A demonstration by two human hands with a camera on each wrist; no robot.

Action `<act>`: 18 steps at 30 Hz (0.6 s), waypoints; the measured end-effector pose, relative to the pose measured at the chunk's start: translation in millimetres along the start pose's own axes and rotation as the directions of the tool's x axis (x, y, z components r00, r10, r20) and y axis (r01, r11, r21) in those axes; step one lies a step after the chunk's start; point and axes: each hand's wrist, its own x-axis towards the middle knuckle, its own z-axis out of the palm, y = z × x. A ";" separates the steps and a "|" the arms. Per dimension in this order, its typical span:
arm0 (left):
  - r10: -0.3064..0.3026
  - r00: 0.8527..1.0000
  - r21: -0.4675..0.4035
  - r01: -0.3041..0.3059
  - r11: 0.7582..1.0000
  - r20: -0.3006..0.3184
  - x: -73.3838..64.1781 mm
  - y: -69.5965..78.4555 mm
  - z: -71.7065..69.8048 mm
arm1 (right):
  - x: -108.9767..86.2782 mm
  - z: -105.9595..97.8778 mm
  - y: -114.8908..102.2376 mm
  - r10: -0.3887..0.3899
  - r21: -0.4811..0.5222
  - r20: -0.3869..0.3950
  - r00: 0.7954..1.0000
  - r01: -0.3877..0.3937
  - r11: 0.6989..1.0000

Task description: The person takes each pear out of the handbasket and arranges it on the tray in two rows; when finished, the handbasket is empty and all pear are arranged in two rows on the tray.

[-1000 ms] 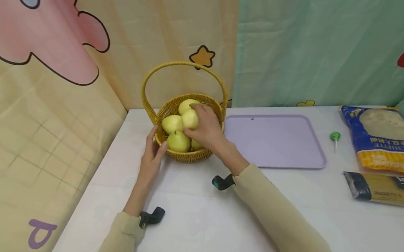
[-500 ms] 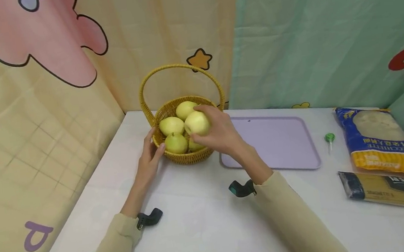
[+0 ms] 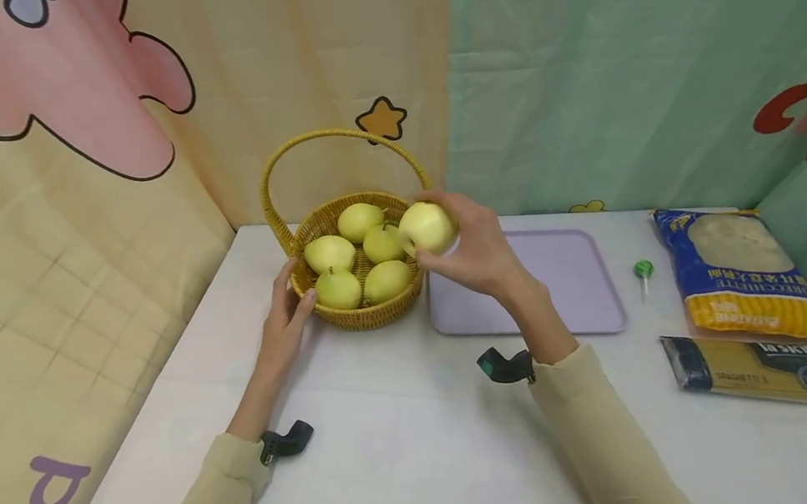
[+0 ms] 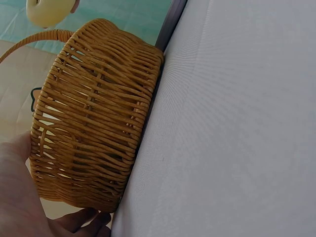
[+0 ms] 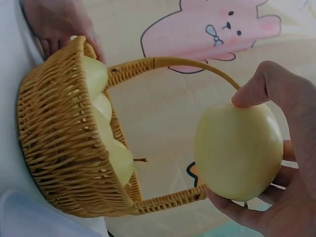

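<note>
A person's right hand [image 3: 474, 247] is gripping a pale yellow pear [image 3: 426, 226], fingers curled round it, holding it in the air just above the right rim of a woven wicker basket [image 3: 358, 316]. Four more pears [image 3: 330, 253] are lying inside the basket. The left hand [image 3: 283, 317] is resting against the basket's left wall; its fingers seem fairly straight, though the wrist view is showing little of them. A lilac tray [image 3: 575, 298] is lying just right of the basket on the white table [image 3: 413, 452]. Further right are sitting a green lollipop [image 3: 643, 269] and two pasta packets [image 3: 747, 277].
</note>
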 end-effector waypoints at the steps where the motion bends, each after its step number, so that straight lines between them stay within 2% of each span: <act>1: 0.002 1.000 -0.001 -0.002 1.000 -0.001 -0.4 -0.2 -0.2 | -0.2 -4.2 0.8 0.012 0.005 0.008 1.000 -0.012 1.000; 5: -0.001 1.000 0.020 0.001 1.000 -0.011 -2.9 1.7 -2.0 | -0.2 -19.7 6.7 0.071 0.017 0.014 0.997 -0.071 0.997; 9: 0.005 1.000 0.015 -0.005 1.000 -0.015 -5.0 3.6 -3.5 | -0.4 -25.4 19.4 0.132 0.006 0.008 0.991 -0.132 0.991; 18: -0.003 1.000 0.028 0.003 1.000 -0.008 -3.0 1.8 -0.6 | -4.0 -8.9 60.0 0.209 -0.064 0.075 0.975 -0.205 0.977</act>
